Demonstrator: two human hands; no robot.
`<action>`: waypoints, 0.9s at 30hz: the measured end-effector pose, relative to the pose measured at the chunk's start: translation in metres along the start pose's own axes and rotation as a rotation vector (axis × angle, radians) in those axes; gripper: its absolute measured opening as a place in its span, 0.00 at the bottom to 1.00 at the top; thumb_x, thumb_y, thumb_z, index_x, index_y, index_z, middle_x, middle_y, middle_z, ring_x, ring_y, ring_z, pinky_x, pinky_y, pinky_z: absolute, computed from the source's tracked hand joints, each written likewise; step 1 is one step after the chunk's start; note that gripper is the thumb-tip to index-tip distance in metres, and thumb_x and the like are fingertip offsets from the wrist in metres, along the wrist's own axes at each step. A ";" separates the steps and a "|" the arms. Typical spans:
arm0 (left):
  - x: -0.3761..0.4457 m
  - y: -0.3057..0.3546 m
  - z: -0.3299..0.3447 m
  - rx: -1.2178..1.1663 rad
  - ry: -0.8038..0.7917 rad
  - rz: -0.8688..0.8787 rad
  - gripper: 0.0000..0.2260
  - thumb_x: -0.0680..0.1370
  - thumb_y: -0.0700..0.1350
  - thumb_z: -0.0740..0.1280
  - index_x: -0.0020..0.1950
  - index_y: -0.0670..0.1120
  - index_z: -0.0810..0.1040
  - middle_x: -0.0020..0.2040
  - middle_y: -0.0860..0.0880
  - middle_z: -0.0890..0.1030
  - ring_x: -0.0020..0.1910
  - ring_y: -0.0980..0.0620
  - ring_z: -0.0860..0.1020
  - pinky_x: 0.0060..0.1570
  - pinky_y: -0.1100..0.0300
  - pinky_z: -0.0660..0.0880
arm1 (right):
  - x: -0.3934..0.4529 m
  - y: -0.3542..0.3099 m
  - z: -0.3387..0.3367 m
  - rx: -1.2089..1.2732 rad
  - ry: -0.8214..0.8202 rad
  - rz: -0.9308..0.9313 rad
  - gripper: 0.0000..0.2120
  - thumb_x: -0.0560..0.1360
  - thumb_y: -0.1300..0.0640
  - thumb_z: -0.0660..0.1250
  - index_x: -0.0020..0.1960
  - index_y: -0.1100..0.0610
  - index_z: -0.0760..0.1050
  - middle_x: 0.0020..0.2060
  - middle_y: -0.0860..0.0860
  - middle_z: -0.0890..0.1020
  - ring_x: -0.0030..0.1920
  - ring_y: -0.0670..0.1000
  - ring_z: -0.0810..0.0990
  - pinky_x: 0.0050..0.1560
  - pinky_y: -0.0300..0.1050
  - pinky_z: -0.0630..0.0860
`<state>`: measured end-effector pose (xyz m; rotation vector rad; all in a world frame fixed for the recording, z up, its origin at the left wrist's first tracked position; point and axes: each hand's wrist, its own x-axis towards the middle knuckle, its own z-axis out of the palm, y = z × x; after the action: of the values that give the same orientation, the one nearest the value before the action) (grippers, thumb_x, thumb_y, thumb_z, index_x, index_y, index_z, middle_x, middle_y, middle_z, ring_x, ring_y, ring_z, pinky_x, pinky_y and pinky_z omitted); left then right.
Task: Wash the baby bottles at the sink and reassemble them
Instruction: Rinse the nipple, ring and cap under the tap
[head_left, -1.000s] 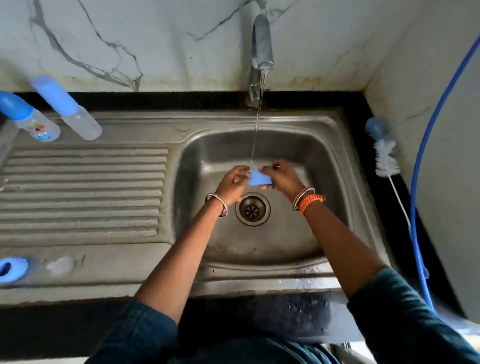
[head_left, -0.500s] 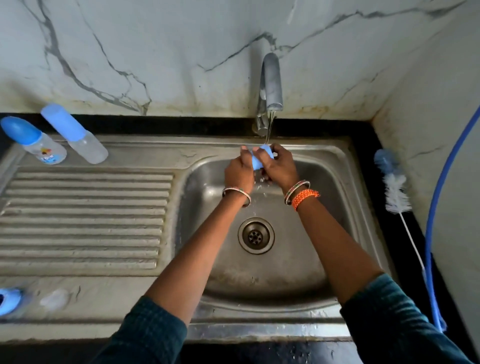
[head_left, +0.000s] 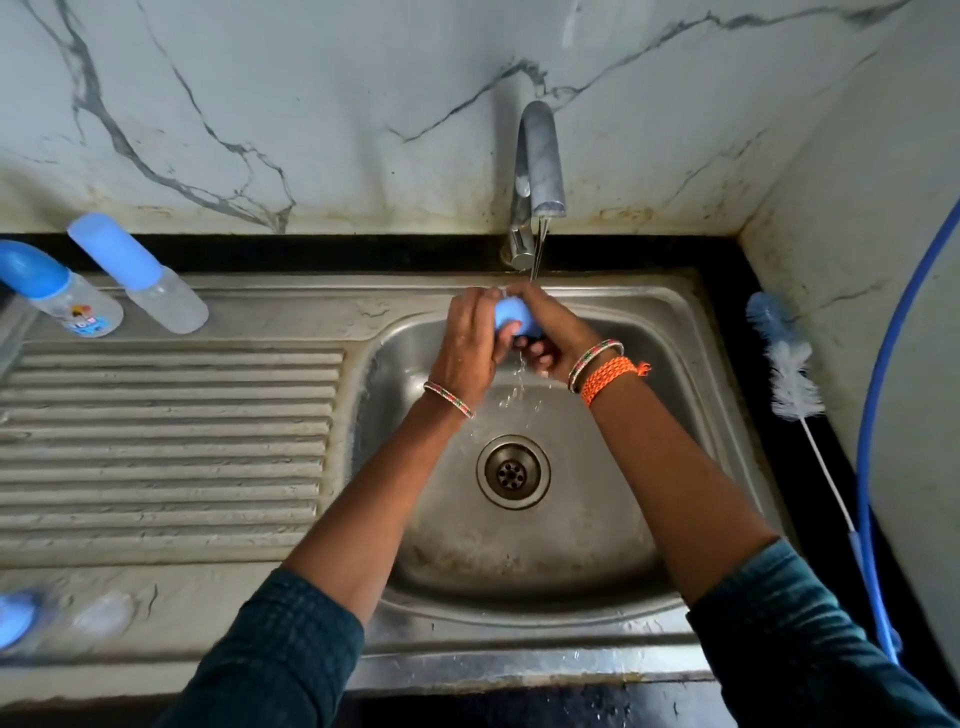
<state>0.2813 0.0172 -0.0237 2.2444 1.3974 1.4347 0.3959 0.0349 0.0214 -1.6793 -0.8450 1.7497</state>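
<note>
I see the blue cap (head_left: 511, 315) held up under the tap (head_left: 540, 171), over the back of the sink (head_left: 649, 322) basin. Both hands are on it. My left hand (head_left: 467, 343) curls its fingers (head_left: 506, 345) round the cap's left side, thumb over the top. My right hand (head_left: 550, 338) grips it from the right, fingers folded under and partly hidden behind the cap. A thin stream of water (head_left: 537, 254) runs from the spout onto the cap and hands, and drops fall from them toward the drain (head_left: 513, 471) below.

On the far left, at the back of the drainboard (head_left: 166, 441), two bottles stand close together, leaning in this wide view: one with a light blue cover (head_left: 137, 273) and a clear body, and beside it, at the frame's edge, a printed bottle (head_left: 57, 288) with a darker blue top. At the near left corner of the counter (head_left: 779, 467) I make out a blurred blue ring (head_left: 15, 621) and, just right of it, something pale and clear that I cannot identify.

Right of the sink a bottle brush (head_left: 787, 358) lies on the dark counter, bristles toward the wall, its thin handle pointing back toward me. A blue hose (head_left: 865, 415) curves down along the right wall beside it.
</note>
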 end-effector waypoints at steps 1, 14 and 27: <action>-0.001 -0.002 0.003 0.018 -0.024 0.067 0.25 0.80 0.53 0.50 0.57 0.32 0.73 0.48 0.32 0.76 0.49 0.42 0.72 0.46 0.55 0.71 | 0.000 0.000 -0.003 0.046 -0.053 0.063 0.21 0.75 0.40 0.58 0.34 0.56 0.68 0.22 0.50 0.69 0.16 0.43 0.61 0.16 0.30 0.56; 0.028 0.034 0.019 -0.965 -0.188 -1.253 0.21 0.79 0.57 0.49 0.34 0.45 0.68 0.22 0.51 0.67 0.19 0.56 0.64 0.20 0.69 0.59 | -0.002 0.011 -0.005 -0.508 0.536 -1.031 0.15 0.72 0.50 0.66 0.31 0.53 0.65 0.22 0.43 0.65 0.24 0.43 0.63 0.28 0.33 0.58; 0.038 0.007 0.016 -1.188 -0.181 -1.488 0.18 0.78 0.49 0.53 0.31 0.46 0.70 0.18 0.53 0.67 0.15 0.56 0.64 0.18 0.70 0.56 | -0.010 0.024 0.005 -0.903 0.610 -0.994 0.23 0.75 0.43 0.65 0.57 0.60 0.67 0.42 0.56 0.80 0.38 0.59 0.79 0.35 0.44 0.68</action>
<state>0.3025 0.0473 -0.0041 0.3002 1.0772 0.8936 0.3919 0.0112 0.0093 -1.6155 -1.8476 0.1338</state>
